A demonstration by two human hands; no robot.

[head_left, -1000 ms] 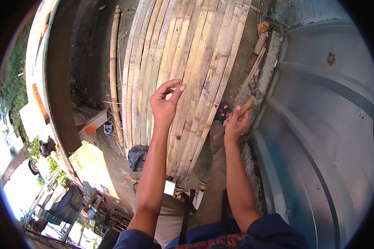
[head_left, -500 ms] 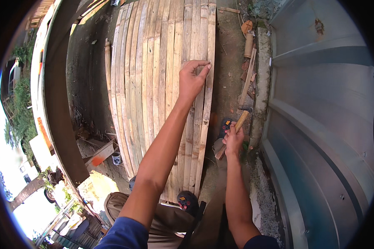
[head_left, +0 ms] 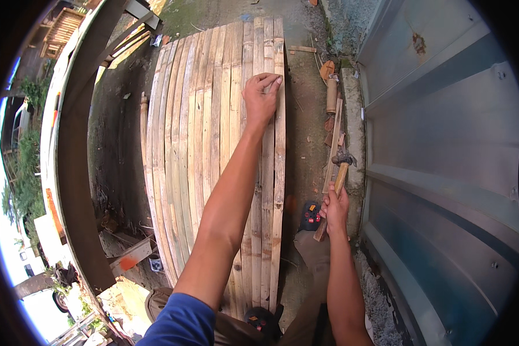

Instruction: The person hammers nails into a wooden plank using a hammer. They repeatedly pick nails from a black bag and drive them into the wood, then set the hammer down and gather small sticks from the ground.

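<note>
Long split-bamboo slats (head_left: 213, 144) lie side by side as a platform in front of me. Over its right side, toward the far end, my left hand (head_left: 261, 101) is closed, with thumb and forefinger pinched together at the outer slats. Whatever sits in the pinch is too small to name. Off the platform's right edge, my right hand (head_left: 335, 212) wraps round the wooden handle of a claw hammer (head_left: 341, 176). The dark hammer head points away from me, apart from the slats.
A corrugated metal wall (head_left: 438, 155) runs along the right, with a low concrete ledge (head_left: 352, 127) at its foot. Wood strips (head_left: 335, 135) and a bamboo piece (head_left: 331, 95) lie beside the ledge. A thick dark beam (head_left: 78, 161) stands left. My shoes (head_left: 310, 214) show below.
The view has shifted, so the platform's far end now shows. My right hand has turned the hammer, and its head shows more plainly. My left hand keeps its pinch near the right edge.
</note>
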